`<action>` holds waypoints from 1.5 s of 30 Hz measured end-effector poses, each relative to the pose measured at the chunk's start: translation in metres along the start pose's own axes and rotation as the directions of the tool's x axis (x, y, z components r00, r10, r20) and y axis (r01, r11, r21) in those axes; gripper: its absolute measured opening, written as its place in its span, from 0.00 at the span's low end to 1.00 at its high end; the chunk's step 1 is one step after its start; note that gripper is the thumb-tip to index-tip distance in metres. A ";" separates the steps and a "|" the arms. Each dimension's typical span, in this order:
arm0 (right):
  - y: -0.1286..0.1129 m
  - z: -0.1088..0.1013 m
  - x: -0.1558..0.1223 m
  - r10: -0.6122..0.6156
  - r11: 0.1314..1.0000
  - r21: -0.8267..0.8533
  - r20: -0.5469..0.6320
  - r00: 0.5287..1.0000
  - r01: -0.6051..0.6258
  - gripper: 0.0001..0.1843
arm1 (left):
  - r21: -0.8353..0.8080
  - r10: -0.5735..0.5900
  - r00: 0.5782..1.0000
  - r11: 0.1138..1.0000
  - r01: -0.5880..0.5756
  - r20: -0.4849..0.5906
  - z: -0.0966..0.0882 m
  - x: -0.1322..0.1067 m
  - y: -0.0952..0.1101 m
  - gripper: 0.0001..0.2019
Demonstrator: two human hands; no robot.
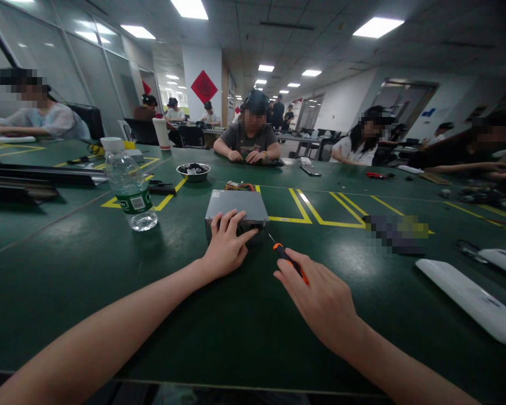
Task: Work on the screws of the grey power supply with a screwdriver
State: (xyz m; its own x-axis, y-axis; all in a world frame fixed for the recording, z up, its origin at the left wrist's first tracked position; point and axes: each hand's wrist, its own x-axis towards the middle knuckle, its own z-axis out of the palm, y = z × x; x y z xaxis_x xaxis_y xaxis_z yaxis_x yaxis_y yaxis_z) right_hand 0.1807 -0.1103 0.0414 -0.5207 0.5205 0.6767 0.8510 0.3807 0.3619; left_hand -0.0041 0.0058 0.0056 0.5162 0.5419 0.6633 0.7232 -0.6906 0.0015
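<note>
A grey metal computer power supply sits on the green table, its bundle of coloured cables at the far side. My left hand grips its near edge, fingertips on the top and thumb stretched along the front face. In my right hand is a screwdriver with a black and orange handle. Its thin shaft points up and left, and the tip is at the right end of the front face. Whether the tip sits in a screw is too small to tell.
Left of the power supply stands a clear water bottle; behind it are a metal bowl of small dark parts and a paper cup. A long white object lies at right. A person sits opposite.
</note>
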 end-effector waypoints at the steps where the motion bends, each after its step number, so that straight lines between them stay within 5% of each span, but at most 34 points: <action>1: 0.000 0.000 0.001 0.004 1.000 0.010 0.009 1.000 -0.004 0.08 | -0.001 0.000 1.000 1.000 0.000 -0.002 0.000 0.000 0.000 0.22; 10: -0.005 0.006 0.002 -0.105 0.987 0.126 -0.005 0.994 0.105 0.15 | 0.017 -0.001 1.000 1.000 0.001 0.007 -0.001 0.000 0.000 0.22; 19: 0.002 0.003 0.003 -0.003 0.996 0.085 -0.003 1.000 0.003 0.12 | 0.023 0.000 1.000 1.000 0.000 0.005 -0.001 0.000 0.001 0.23; 25: 0.000 0.014 -0.003 -0.062 0.979 0.193 -0.037 0.997 0.068 0.21 | 0.005 -0.015 1.000 1.000 0.015 -0.010 0.000 -0.001 0.001 0.23; 33: 0.008 0.007 0.005 -0.004 0.992 0.124 -0.054 0.999 0.011 0.12 | 0.017 -0.008 1.000 1.000 0.008 -0.007 0.001 -0.002 0.000 0.23; 39: 0.000 0.011 0.000 -0.056 0.980 0.193 0.025 0.998 0.050 0.21 | 0.025 -0.017 1.000 1.000 0.017 -0.016 0.001 -0.001 0.001 0.23; 45: 0.005 0.014 -0.001 -0.066 0.986 0.147 -0.058 0.996 0.074 0.18 | 0.022 -0.012 1.000 1.000 0.012 -0.020 0.000 -0.002 0.001 0.23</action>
State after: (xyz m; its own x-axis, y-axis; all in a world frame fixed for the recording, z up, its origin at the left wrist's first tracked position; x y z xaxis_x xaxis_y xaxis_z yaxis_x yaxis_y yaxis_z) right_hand 0.1841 -0.0986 0.0337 -0.5709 0.4487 0.6875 0.7905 0.5265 0.3128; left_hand -0.0043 0.0042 0.0046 0.4984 0.5403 0.6780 0.7393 -0.6733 -0.0069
